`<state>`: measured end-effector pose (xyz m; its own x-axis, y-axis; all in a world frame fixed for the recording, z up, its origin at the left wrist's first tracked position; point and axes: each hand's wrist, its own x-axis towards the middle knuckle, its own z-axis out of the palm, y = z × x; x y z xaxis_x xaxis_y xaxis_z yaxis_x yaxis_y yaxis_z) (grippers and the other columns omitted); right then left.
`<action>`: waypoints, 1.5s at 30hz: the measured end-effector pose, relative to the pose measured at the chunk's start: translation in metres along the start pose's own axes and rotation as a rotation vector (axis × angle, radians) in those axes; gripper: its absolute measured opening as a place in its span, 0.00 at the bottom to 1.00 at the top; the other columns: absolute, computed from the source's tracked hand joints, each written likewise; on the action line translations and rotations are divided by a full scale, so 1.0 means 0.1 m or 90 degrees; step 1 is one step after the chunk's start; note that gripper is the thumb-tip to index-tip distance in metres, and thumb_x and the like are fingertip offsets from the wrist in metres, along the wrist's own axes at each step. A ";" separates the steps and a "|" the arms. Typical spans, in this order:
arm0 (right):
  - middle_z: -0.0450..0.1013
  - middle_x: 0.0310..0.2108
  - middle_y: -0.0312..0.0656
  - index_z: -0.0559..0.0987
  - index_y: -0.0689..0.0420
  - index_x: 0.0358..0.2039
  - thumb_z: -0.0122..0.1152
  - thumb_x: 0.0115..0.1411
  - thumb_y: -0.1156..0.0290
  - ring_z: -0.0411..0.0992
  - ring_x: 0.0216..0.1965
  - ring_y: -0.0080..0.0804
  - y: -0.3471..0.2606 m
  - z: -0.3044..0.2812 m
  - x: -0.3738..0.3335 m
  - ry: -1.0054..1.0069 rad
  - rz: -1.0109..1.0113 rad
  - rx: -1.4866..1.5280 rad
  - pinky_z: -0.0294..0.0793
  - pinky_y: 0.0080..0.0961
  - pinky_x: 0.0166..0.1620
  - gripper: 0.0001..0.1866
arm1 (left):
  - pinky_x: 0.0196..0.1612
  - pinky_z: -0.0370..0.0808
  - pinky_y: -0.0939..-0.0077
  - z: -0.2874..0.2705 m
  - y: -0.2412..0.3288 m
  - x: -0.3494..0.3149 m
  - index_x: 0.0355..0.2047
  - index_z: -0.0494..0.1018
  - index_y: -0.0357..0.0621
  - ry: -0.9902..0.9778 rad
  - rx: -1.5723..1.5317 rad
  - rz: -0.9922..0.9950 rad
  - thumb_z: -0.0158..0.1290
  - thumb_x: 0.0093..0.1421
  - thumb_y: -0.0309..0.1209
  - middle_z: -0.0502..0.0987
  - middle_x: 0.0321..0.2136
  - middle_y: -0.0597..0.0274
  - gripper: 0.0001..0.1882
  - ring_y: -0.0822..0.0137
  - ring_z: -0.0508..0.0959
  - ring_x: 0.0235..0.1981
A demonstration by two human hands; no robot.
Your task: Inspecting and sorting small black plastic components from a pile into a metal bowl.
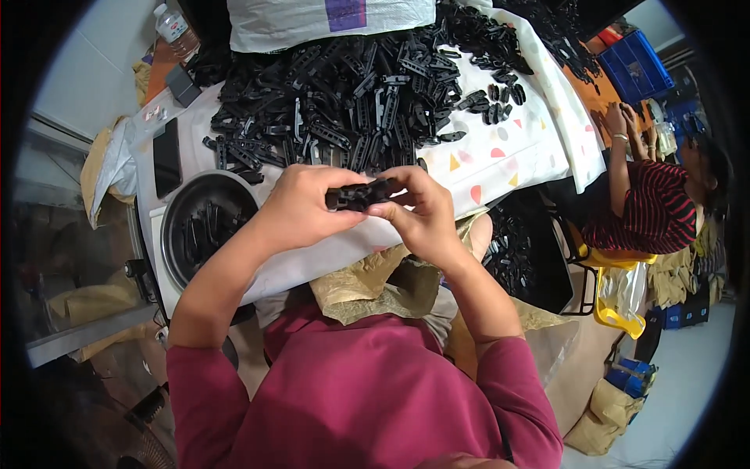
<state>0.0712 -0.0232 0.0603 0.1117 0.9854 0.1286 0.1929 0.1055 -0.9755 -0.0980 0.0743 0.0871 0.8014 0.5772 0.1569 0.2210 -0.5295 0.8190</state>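
Near the table's front edge, my left hand (306, 209) and my right hand (426, 215) face each other with fingers curled. Between them they grip black plastic parts (358, 195), partly covered by the fingers, so I cannot tell how many there are. Just beyond my hands lies a wide heap of long, slotted black plastic parts (328, 102) on the patterned white tablecloth (516, 168). To the left, a round metal bowl (173, 248) holds several similar black pieces (207, 230).
A dark phone (166, 159) and a small grey box (182, 84) lie left of the heap. A white sack (273, 23) and a bottle (176, 33) stand behind. A black bin of parts (539, 258) is at my right. Farther right, a person in a striped shirt (644, 205) sits working.
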 end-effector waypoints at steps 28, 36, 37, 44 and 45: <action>0.72 0.33 0.46 0.70 0.65 0.41 0.51 0.56 0.83 0.74 0.33 0.32 0.16 -0.30 0.10 0.173 0.056 0.191 0.78 0.24 0.32 0.11 | 0.32 0.74 0.75 0.12 -0.61 0.48 0.32 0.73 0.41 0.229 0.107 -0.139 0.51 0.53 0.27 0.75 0.26 0.64 0.07 0.65 0.75 0.35; 0.72 0.35 0.45 0.73 0.66 0.40 0.55 0.54 0.83 0.73 0.32 0.28 -0.07 0.20 0.05 0.226 -0.163 0.187 0.76 0.20 0.34 0.12 | 0.44 0.71 0.79 0.20 0.09 0.10 0.52 0.60 0.37 0.134 -0.653 -0.078 0.42 0.60 0.26 0.70 0.43 0.57 0.19 0.71 0.72 0.43; 0.72 0.34 0.43 0.75 0.65 0.38 0.57 0.52 0.84 0.73 0.31 0.25 -0.07 0.20 0.04 0.247 -0.208 0.135 0.75 0.17 0.33 0.11 | 0.48 0.68 0.76 0.22 0.08 0.08 0.52 0.60 0.35 0.129 -0.655 -0.014 0.39 0.60 0.27 0.70 0.44 0.56 0.19 0.70 0.70 0.45; 0.71 0.36 0.46 0.72 0.67 0.41 0.54 0.54 0.84 0.73 0.34 0.29 -0.05 0.15 0.00 0.266 -0.184 0.142 0.75 0.22 0.39 0.12 | 0.53 0.64 0.71 0.24 0.02 0.08 0.51 0.58 0.29 0.098 -0.567 0.107 0.42 0.59 0.42 0.68 0.45 0.50 0.28 0.63 0.68 0.50; 0.71 0.36 0.45 0.72 0.67 0.40 0.55 0.54 0.85 0.72 0.34 0.28 -0.06 0.13 0.00 0.235 -0.200 0.083 0.74 0.21 0.39 0.12 | 0.53 0.64 0.69 0.27 0.02 0.11 0.50 0.59 0.29 0.124 -0.516 0.146 0.43 0.59 0.45 0.68 0.44 0.50 0.30 0.61 0.68 0.50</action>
<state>0.0570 -0.0225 0.0642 0.4103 0.7926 0.4510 0.1519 0.4283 -0.8908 -0.0740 0.0626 0.0758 0.6514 0.6460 0.3979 -0.4590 -0.0820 0.8846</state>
